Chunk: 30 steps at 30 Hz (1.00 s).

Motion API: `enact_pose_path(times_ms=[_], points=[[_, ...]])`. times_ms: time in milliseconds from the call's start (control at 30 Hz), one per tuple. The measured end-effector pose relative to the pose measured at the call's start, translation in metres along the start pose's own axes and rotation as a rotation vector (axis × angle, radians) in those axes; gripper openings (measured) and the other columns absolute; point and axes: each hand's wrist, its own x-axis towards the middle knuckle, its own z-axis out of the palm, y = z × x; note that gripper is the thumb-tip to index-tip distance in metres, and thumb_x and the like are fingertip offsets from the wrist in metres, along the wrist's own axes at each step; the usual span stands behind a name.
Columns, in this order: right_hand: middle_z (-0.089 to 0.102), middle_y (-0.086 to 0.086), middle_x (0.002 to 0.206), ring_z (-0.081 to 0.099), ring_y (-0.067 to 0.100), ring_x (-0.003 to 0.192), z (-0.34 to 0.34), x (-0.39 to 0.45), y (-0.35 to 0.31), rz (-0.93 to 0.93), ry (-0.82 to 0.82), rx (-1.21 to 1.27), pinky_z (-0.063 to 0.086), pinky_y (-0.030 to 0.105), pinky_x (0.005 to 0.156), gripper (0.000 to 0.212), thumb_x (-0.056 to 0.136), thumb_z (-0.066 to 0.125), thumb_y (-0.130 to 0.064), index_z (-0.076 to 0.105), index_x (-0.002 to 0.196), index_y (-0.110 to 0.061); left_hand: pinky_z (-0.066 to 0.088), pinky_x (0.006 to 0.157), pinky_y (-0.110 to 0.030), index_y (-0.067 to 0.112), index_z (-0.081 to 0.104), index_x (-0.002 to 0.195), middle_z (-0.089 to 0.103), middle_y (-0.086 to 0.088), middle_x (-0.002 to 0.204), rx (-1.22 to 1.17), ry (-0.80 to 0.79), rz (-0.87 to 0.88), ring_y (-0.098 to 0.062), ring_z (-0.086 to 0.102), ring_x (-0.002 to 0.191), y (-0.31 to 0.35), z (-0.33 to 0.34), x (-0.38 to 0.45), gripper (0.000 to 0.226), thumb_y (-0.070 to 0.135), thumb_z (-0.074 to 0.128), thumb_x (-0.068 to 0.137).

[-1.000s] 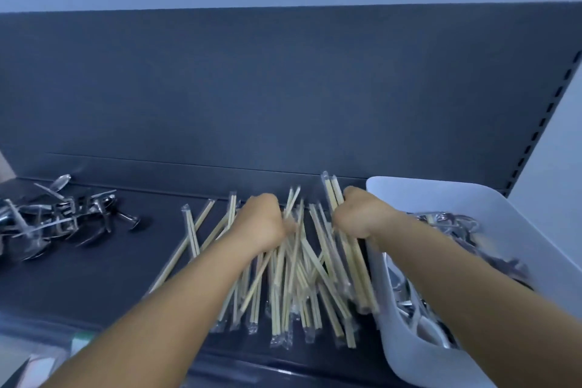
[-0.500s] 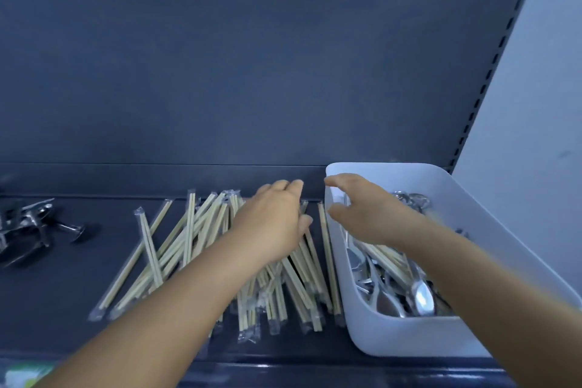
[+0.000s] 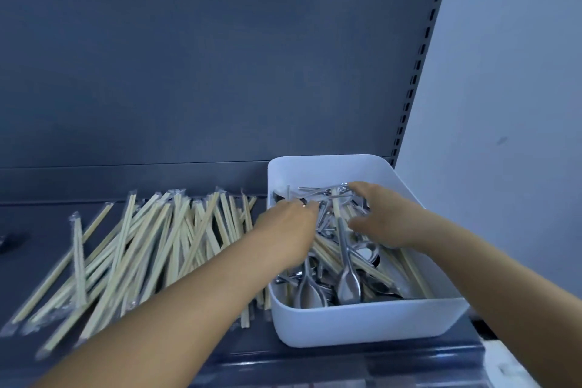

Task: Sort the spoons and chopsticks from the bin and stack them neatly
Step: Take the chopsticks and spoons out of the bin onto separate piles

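While wrapped chopsticks (image 3: 151, 249) lie fanned along the shelf (image 3: 41, 230), the left hand (image 3: 286, 230) and right hand (image 3: 382, 217) reach with loosely spread fingers, gripping nothing, over spoons (image 3: 348, 277) in the white bin (image 3: 362, 321) at its right end.

The dark shelf (image 3: 195, 353) carries wrapped chopsticks (image 3: 151, 246) spread loosely on the left. A white bin (image 3: 362, 321) sits just beside them on the right.

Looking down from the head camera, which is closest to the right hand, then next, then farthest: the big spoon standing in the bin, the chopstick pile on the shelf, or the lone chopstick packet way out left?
From the right hand:
1. Big spoon, in the white bin, just below the hand.
2. Chopstick pile, on the shelf left of the bin.
3. Lone chopstick packet, at the pile's far left edge.
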Motion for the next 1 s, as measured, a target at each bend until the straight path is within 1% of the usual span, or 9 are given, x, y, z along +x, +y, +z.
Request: enact_pose_path(times_ms=[167, 267, 400, 533, 667, 767, 833, 900, 1000], points=[[0.057, 0.000, 0.109, 0.053, 0.023, 0.099, 0.009, 0.004, 0.019, 0.012, -0.115, -0.069, 0.040, 0.028, 0.079, 0.037, 0.086, 0.057, -0.024, 0.044, 0.120, -0.018, 0.034, 0.068, -0.033, 0.010, 0.038, 0.129, 0.051, -0.014, 0.120, 0.107, -0.037, -0.071, -0.031, 0.051, 0.109, 0.014, 0.013, 0.006, 0.043, 0.014, 0.056, 0.091], [0.057, 0.006, 0.114, 0.054, 0.024, 0.102, 0.017, 0.009, 0.025, 0.019, -0.183, -0.102, 0.045, 0.035, 0.088, 0.041, 0.085, 0.056, -0.026, 0.044, 0.122, -0.012, 0.037, 0.072, -0.034, 0.009, 0.029, 0.139, 0.052, -0.016, 0.124, 0.167, -0.114, -0.094, -0.031, 0.050, 0.112, 0.020, 0.017, 0.011, 0.054, 0.020, 0.055, 0.093], [0.056, 0.001, 0.107, 0.054, 0.020, 0.095, 0.022, 0.013, 0.021, -0.035, -0.235, -0.142, 0.044, 0.031, 0.081, 0.054, 0.082, 0.062, -0.037, 0.043, 0.128, -0.015, 0.044, 0.081, -0.039, 0.014, 0.013, 0.149, 0.052, -0.016, 0.124, 0.059, -0.221, -0.109, -0.032, 0.052, 0.110, 0.025, 0.025, 0.015, 0.069, 0.025, 0.053, 0.094], [0.054, 0.000, 0.106, 0.052, 0.020, 0.098, 0.029, 0.017, 0.022, -0.039, -0.246, -0.163, 0.042, 0.031, 0.081, 0.065, 0.077, 0.068, -0.044, 0.041, 0.129, -0.015, 0.044, 0.077, -0.040, 0.016, 0.020, 0.143, 0.042, -0.016, 0.127, -0.119, -0.186, -0.156, -0.038, 0.046, 0.117, 0.024, 0.023, 0.013, 0.067, 0.028, 0.060, 0.091], [0.056, 0.005, 0.121, 0.055, 0.022, 0.108, 0.030, 0.017, 0.024, 0.022, -0.238, -0.071, 0.046, 0.033, 0.090, 0.064, 0.076, 0.072, -0.043, 0.047, 0.126, -0.011, 0.041, 0.065, -0.036, 0.015, 0.027, 0.137, 0.046, -0.013, 0.115, -0.173, -0.146, -0.170, -0.030, 0.052, 0.091, 0.024, 0.022, 0.013, 0.063, 0.017, 0.065, 0.087], [0.063, 0.006, 0.091, 0.061, 0.019, 0.082, 0.030, 0.017, 0.025, 0.044, -0.253, -0.044, 0.048, 0.028, 0.070, 0.035, 0.077, 0.071, -0.036, 0.061, 0.096, -0.009, 0.039, 0.064, -0.035, 0.012, 0.025, 0.141, 0.051, -0.013, 0.113, -0.158, -0.139, -0.190, -0.028, 0.052, 0.089, 0.022, 0.024, 0.013, 0.068, 0.013, 0.065, 0.087], [0.048, 0.003, 0.062, 0.045, 0.016, 0.055, 0.030, 0.018, 0.025, 0.065, -0.245, 0.007, 0.035, 0.024, 0.051, 0.025, 0.077, 0.069, -0.026, 0.051, 0.065, -0.012, 0.038, 0.063, -0.033, 0.010, 0.024, 0.143, 0.054, -0.012, 0.111, -0.152, -0.133, -0.199, -0.025, 0.050, 0.084, 0.022, 0.025, 0.013, 0.068, 0.010, 0.063, 0.087], [0.036, 0.002, 0.056, 0.033, 0.017, 0.050, 0.030, 0.018, 0.025, 0.096, -0.244, 0.058, 0.026, 0.024, 0.049, 0.030, 0.077, 0.066, -0.019, 0.043, 0.059, -0.013, 0.037, 0.062, -0.032, 0.008, 0.025, 0.142, 0.055, -0.008, 0.099, -0.163, -0.126, -0.212, -0.024, 0.047, 0.081, 0.022, 0.025, 0.014, 0.065, 0.006, 0.059, 0.087], [0.040, 0.006, 0.065, 0.036, 0.020, 0.060, 0.030, 0.017, 0.023, 0.089, -0.273, 0.066, 0.029, 0.027, 0.058, 0.031, 0.078, 0.070, -0.034, 0.051, 0.068, -0.011, 0.036, 0.058, -0.030, 0.004, 0.034, 0.135, 0.044, -0.003, 0.080, -0.173, -0.103, -0.204, -0.023, 0.045, 0.076, 0.022, 0.024, 0.014, 0.054, 0.000, 0.054, 0.085]])
